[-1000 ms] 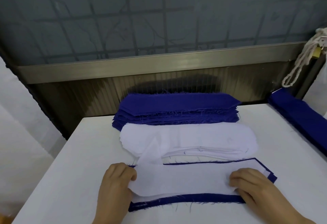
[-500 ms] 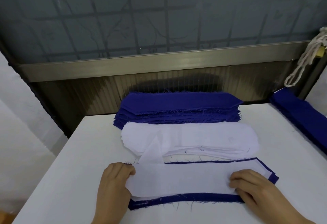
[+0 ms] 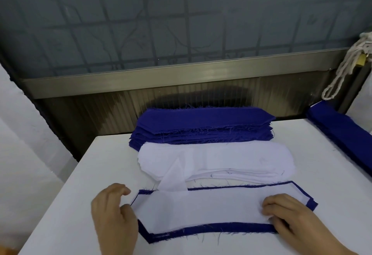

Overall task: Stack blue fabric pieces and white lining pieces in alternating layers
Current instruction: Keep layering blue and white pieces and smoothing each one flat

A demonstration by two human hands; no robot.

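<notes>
Near the front of the white table [image 3: 66, 220] lies a blue fabric piece [image 3: 211, 228] with a white lining piece [image 3: 201, 208] flat on top, a blue border showing all round. My left hand [image 3: 112, 216] rests on the table at the lining's left end, fingers loosely curled, thumb at its edge, holding nothing. My right hand [image 3: 291, 220] pinches the lining's right end, which wrinkles slightly. Behind lie a pile of white lining pieces [image 3: 231, 158], one corner [image 3: 175, 176] turned up, and a pile of blue pieces [image 3: 201, 122].
Another blue stack [image 3: 342, 133] runs along the table's right edge. A white rope [image 3: 342, 73] with a brass padlock [image 3: 361, 61] hangs at the upper right. A metal ledge [image 3: 161, 79] and dark glass wall stand right behind the table.
The lining piece has been laid flat and centred on the blue piece. My left hand has let go of its left end and drawn back to the left.
</notes>
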